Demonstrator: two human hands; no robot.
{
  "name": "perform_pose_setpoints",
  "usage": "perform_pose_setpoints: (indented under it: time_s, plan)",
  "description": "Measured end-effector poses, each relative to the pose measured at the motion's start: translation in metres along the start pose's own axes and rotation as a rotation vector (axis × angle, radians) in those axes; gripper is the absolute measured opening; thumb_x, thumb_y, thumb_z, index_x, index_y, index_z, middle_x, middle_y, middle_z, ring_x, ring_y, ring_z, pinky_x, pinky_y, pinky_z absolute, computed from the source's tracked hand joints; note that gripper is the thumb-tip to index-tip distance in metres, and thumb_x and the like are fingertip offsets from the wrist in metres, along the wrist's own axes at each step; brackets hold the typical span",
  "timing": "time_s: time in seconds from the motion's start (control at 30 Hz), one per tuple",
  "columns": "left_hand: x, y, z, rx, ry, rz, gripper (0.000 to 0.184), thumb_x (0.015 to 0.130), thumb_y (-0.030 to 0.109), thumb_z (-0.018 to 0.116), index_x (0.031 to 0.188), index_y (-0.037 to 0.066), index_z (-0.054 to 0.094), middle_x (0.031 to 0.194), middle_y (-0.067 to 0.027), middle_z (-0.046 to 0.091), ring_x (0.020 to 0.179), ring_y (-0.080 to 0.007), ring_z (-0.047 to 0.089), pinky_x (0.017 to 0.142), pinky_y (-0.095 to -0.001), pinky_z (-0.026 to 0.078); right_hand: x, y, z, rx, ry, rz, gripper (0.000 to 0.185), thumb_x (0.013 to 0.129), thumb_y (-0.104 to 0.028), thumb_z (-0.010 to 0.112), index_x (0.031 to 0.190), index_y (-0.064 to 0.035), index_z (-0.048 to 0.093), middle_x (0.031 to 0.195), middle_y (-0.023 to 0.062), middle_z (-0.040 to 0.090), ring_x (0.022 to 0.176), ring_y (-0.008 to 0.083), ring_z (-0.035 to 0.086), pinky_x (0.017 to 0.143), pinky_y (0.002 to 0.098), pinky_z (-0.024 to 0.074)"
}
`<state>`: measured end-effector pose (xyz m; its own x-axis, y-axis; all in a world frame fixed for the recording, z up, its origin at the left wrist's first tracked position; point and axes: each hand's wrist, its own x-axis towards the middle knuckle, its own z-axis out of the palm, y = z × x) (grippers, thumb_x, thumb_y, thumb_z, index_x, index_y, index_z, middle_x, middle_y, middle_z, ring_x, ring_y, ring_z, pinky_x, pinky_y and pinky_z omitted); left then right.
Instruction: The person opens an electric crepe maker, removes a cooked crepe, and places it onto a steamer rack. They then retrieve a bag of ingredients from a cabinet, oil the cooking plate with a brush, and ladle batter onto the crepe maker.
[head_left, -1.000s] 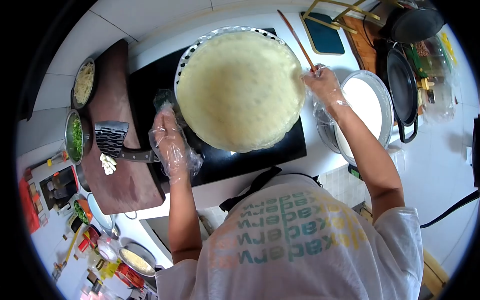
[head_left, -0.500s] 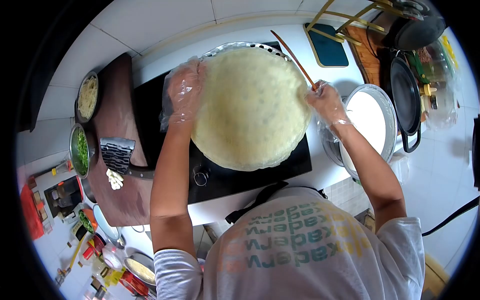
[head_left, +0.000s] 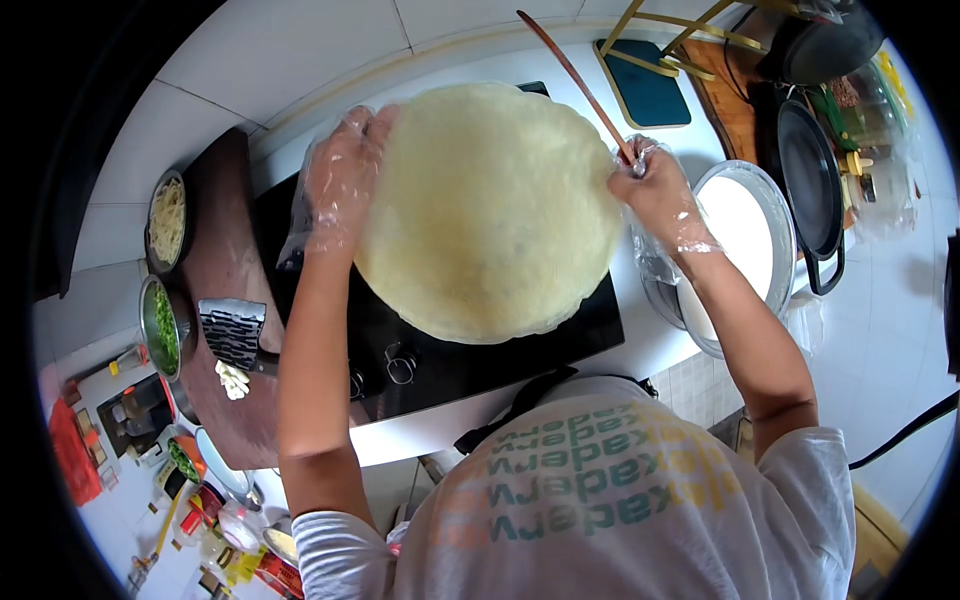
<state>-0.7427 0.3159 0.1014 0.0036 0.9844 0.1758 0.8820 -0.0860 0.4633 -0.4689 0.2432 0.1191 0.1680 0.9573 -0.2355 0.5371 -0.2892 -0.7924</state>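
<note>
Left hand and right hand, in loose clear plastic gloves, flank a shiny black glass cooktop. Over it spreads the broad, thin, round, pale-yellow pancake. The left fingers bend at its edge, seemingly for support; whether they pinch it is unclear. The right closes narrowly around a slim reddish-brown stick, angled outward, perhaps freeing the fingertips beside the pancake.

Downward head view over hands

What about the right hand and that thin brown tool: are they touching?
Touching. The head view shows the right hand closed around the lower end of the brown tool, through a clear plastic glove.
</note>
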Motion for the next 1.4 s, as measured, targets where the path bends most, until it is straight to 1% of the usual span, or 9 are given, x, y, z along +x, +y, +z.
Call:
perform_pose_setpoints:
  time_s: [0.17, 0.27, 0.3, 0.4, 0.77, 0.87, 1.1, 1.3, 1.4]
  plan:
    - [0.012, -0.047, 0.03, 0.012, 0.049, -0.145, 0.042, 0.086, 0.04, 0.044, 0.094, 0.0, 0.057, 0.094, -0.0166, 0.06, 0.09, -0.0334, 0.054, 0.076, -0.0379, 0.041, 0.029, 0.03, 0.011, -0.21, 0.048, -0.055, 0.018, 0.071, -0.016, 0.057, 0.078, -0.0004, 0.054, 0.069, 0.0159, 0.055, 0.064, 0.0273, 0.053, 0.065, 0.0331, 0.0431]
    - [0.013, -0.093, 0.036, 0.259, 0.184, 0.281, 0.042, 0.088, 0.036, 0.042, 0.098, -0.003, 0.057, 0.098, -0.0155, 0.059, 0.093, -0.0311, 0.054, 0.082, -0.0366, 0.04, 0.031, 0.039, 0.002, -0.185, 0.046, -0.061, 0.022, 0.073, -0.02, 0.056, 0.083, -0.0001, 0.056, 0.073, 0.0169, 0.057, 0.068, 0.0269, 0.056, 0.067, 0.0327, 0.0437]
    - [0.007, -0.058, 0.018, -0.191, 0.173, -0.173, 0.035, 0.089, 0.028, 0.041, 0.097, -0.001, 0.058, 0.094, -0.0154, 0.06, 0.09, -0.0309, 0.055, 0.084, -0.0365, 0.041, 0.03, 0.036, -0.003, -0.226, 0.007, -0.041, 0.028, 0.074, -0.023, 0.056, 0.087, 0.0017, 0.056, 0.076, 0.018, 0.058, 0.071, 0.0269, 0.057, 0.069, 0.0327, 0.0437]
    - [0.008, -0.078, 0.039, -0.028, 0.193, 0.337, 0.03, 0.087, 0.024, 0.043, 0.095, -0.001, 0.058, 0.089, -0.0149, 0.06, 0.087, -0.0308, 0.055, 0.081, -0.0376, 0.042, 0.032, 0.034, -0.002, -0.147, -0.008, 0.122, 0.031, 0.073, -0.024, 0.057, 0.088, 0.0027, 0.056, 0.077, 0.0182, 0.058, 0.072, 0.0282, 0.057, 0.071, 0.0331, 0.0433]
    - [0.015, -0.051, 0.06, -0.212, -0.081, 0.074, 0.017, 0.079, 0.022, 0.055, 0.079, 0.005, 0.053, 0.071, -0.0122, 0.058, 0.068, -0.0284, 0.055, 0.063, -0.0355, 0.043, 0.037, 0.039, 0.018, -0.457, 0.136, -0.083, 0.024, 0.073, -0.019, 0.052, 0.086, 0.0, 0.055, 0.082, 0.0225, 0.058, 0.082, 0.0369, 0.056, 0.076, 0.0393, 0.0431]
    - [0.012, -0.036, 0.039, -0.345, -0.179, 0.002, 0.017, 0.081, 0.019, 0.058, 0.08, 0.003, 0.053, 0.062, -0.0006, 0.044, 0.061, -0.009, 0.039, 0.058, -0.0236, 0.037, 0.034, 0.037, 0.016, -0.458, 0.089, -0.053, 0.023, 0.072, -0.019, 0.053, 0.086, -0.0005, 0.055, 0.083, 0.0222, 0.058, 0.082, 0.0365, 0.056, 0.075, 0.0394, 0.0433]
    - [0.026, -0.035, 0.025, -0.42, -0.198, 0.006, 0.017, 0.081, 0.023, 0.057, 0.087, 0.007, 0.057, 0.074, -0.0094, 0.057, 0.066, -0.0178, 0.05, 0.064, -0.0285, 0.042, 0.032, 0.039, 0.013, -0.474, 0.081, -0.043, 0.024, 0.073, -0.019, 0.053, 0.088, -0.0006, 0.056, 0.083, 0.0216, 0.058, 0.082, 0.0361, 0.056, 0.075, 0.0392, 0.0436]
    - [0.001, -0.03, 0.01, 0.095, 0.266, 0.089, 0.029, 0.084, 0.026, 0.052, 0.103, 0.005, 0.057, 0.1, -0.0174, 0.055, 0.094, -0.0257, 0.053, 0.082, -0.0296, 0.04, 0.019, 0.034, 0.005, -0.408, 0.18, -0.062, 0.027, 0.074, -0.02, 0.058, 0.093, -0.0013, 0.055, 0.08, 0.0183, 0.059, 0.078, 0.0324, 0.058, 0.073, 0.0372, 0.0445]
    - [-0.009, -0.03, -0.016, -0.058, 0.327, 0.027, 0.028, 0.084, 0.025, 0.053, 0.101, 0.003, 0.057, 0.099, -0.0154, 0.056, 0.093, -0.0227, 0.053, 0.082, -0.0299, 0.04, 0.002, 0.016, -0.001, -0.37, 0.188, -0.098, 0.03, 0.076, -0.021, 0.06, 0.096, -0.0011, 0.052, 0.076, 0.0146, 0.06, 0.071, 0.027, 0.06, 0.067, 0.0348, 0.0468]
